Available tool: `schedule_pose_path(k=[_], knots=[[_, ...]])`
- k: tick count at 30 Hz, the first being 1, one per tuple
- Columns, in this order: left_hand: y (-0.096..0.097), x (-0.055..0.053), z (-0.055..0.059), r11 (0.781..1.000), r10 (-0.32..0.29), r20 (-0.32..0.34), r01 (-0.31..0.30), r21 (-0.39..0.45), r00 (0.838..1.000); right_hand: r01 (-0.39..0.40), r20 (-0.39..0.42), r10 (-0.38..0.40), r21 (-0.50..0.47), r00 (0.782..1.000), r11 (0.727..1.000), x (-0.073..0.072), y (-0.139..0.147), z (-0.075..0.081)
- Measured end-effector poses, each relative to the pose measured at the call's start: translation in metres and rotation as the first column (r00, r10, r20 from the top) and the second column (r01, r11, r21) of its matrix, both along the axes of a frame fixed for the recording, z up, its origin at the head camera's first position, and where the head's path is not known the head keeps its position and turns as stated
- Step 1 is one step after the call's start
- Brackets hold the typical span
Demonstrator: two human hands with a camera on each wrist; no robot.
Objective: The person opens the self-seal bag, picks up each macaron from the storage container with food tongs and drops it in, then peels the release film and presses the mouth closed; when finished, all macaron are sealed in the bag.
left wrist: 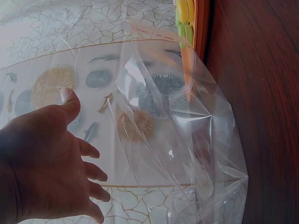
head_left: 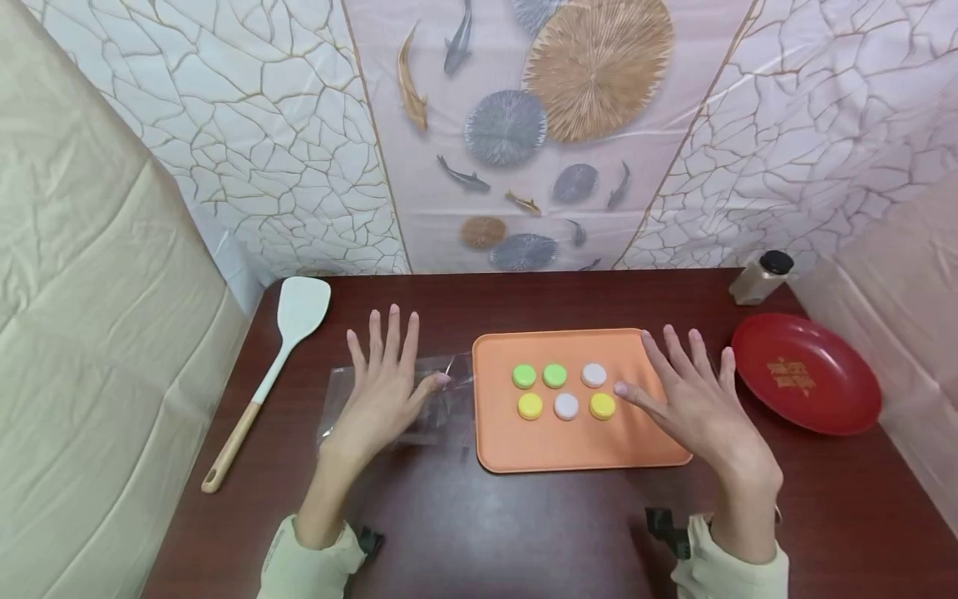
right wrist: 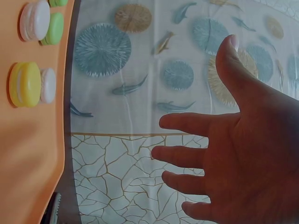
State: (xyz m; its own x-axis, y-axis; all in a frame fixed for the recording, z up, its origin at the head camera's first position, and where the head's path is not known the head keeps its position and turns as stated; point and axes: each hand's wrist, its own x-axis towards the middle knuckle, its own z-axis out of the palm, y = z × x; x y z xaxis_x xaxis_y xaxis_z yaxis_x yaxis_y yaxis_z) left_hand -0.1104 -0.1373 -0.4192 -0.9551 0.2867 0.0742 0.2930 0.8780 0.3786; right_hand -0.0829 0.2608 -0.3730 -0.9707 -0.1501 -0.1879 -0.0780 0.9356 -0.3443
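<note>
My left hand (head_left: 382,399) hovers over a clear plastic bag (head_left: 340,399), fingers spread and holding nothing. In the left wrist view the bag (left wrist: 219,140) looks thin and creased. My right hand (head_left: 699,408) spreads its fingers above the right side of an orange tray (head_left: 486,441), also holding nothing. On the tray lie macarons in two rows: two green ones (head_left: 524,376) and a white one (head_left: 595,375) at the back, with a yellow one (head_left: 530,406), a white one (head_left: 566,406) and another yellow one (head_left: 602,406) in front.
A white spatula (head_left: 303,304) with a wooden handle lies at the table's left. To the right sits a red oval plate (head_left: 831,374) with gold marks, and behind it a black-capped jar (head_left: 759,279). A patterned cloth (head_left: 299,166) hangs behind the dark table (head_left: 494,532).
</note>
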Motion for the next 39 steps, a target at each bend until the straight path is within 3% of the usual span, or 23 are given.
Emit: schedule_pose_path(k=[26,29,33,36,39], knots=[[0.002,-0.001,0.004,1.000,0.007,0.048,-0.006,-0.018,0.999,0.006,-0.015,-0.006,-0.007,1.000,1.000,0.002,-0.001,0.005],[0.002,-0.002,0.004,1.000,-0.024,0.031,0.024,-0.006,0.999,-0.001,-0.070,-0.001,-0.017,0.998,1.000,0.002,0.002,0.005],[0.001,-0.005,0.004,0.995,-0.103,-0.061,0.104,0.007,0.993,-0.007,-0.176,-0.004,-0.061,0.984,0.998,0.002,0.009,0.008],[-0.002,-0.007,0.000,0.985,-0.170,-0.101,0.169,-0.018,0.980,0.015,-0.155,-0.024,-0.061,0.988,0.998,0.004,0.020,0.011],[-0.006,-0.009,-0.005,0.976,-0.217,-0.081,0.214,-0.045,0.973,0.033,-0.072,-0.034,-0.019,0.997,0.999,0.008,0.035,0.013]])
